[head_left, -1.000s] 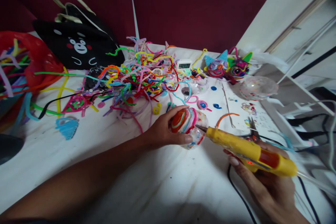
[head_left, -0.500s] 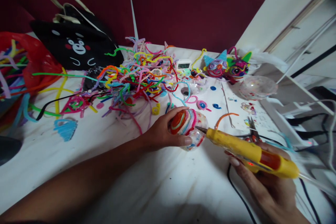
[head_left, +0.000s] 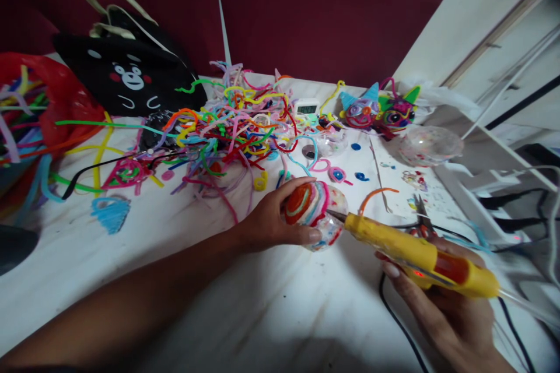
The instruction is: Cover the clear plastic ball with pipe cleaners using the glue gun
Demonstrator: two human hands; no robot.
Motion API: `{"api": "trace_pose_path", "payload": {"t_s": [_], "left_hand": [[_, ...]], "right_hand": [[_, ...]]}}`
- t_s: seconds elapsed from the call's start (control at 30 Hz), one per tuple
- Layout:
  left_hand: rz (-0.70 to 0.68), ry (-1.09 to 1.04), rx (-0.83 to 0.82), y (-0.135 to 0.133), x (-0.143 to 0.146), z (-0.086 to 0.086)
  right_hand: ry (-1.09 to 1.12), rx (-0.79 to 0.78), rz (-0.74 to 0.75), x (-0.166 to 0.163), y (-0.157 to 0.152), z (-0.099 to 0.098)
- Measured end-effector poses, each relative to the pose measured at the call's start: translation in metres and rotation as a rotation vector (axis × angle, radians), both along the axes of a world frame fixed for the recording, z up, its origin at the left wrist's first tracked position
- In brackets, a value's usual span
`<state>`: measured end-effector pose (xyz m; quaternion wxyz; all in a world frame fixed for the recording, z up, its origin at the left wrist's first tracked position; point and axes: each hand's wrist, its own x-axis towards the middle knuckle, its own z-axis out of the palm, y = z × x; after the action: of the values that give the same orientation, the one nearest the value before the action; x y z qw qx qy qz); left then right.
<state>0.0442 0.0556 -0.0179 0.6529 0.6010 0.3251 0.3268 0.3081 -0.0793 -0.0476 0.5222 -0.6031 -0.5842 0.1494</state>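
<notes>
My left hand is closed around a clear plastic ball partly covered with coiled pipe cleaners in orange, white, blue and pink. In my right hand is a yellow glue gun, its small light glowing red and a clear glue stick poking out of its back. The metal nozzle touches or almost touches the ball beside the pink strand; I cannot tell which. An orange pipe cleaner piece lies just beyond the nozzle. Scissors rest on the table behind the gun.
A tangled heap of pipe cleaners spreads across the back, near a white digital timer. Finished pipe-cleaner ornaments and a clear half shell sit at back right. At left are a red bag and a black tote.
Almost nothing differs. The glue gun's nozzle stays by the pink strand, and the ball has shifted only very slightly in my left hand.
</notes>
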Motion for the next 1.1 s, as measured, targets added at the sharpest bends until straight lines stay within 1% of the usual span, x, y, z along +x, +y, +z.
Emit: {"api": "trace_pose_path", "payload": {"t_s": [0.1, 0.2, 0.3, 0.5, 0.63, 0.7, 0.83, 0.9, 1.0, 1.1], "left_hand": [[0.012, 0.001, -0.01, 0.001, 0.0, 0.0], [0.033, -0.005, -0.031, 0.002, 0.0, 0.0], [0.039, -0.004, -0.018, 0.001, 0.0, 0.001], [0.024, 0.02, -0.008, -0.001, 0.001, 0.004], [0.017, 0.024, -0.008, -0.001, 0.001, 0.003], [0.02, 0.025, -0.004, -0.001, 0.001, 0.002], [0.022, 0.02, -0.003, -0.001, 0.0, 0.003], [0.023, 0.018, -0.005, 0.0, 0.0, 0.003], [0.028, 0.009, -0.016, 0.0, 0.001, 0.003], [0.025, 0.003, -0.017, 0.0, 0.001, 0.003]], "right_hand": [[-0.076, 0.063, 0.035, -0.003, 0.002, 0.004], [-0.093, 0.142, 0.096, -0.009, 0.005, 0.008], [-0.059, 0.145, 0.116, -0.009, 0.004, 0.008], [0.0, 0.053, -0.053, -0.001, 0.001, 0.0], [0.009, 0.044, -0.085, -0.001, 0.002, 0.0], [-0.001, 0.061, -0.059, -0.003, 0.002, 0.0], [-0.055, 0.132, 0.046, -0.006, 0.001, 0.001], [-0.072, 0.161, 0.092, -0.008, 0.002, 0.006], [-0.122, 0.198, 0.203, -0.012, 0.006, 0.014], [-0.137, 0.194, 0.232, -0.012, 0.007, 0.017]]}}
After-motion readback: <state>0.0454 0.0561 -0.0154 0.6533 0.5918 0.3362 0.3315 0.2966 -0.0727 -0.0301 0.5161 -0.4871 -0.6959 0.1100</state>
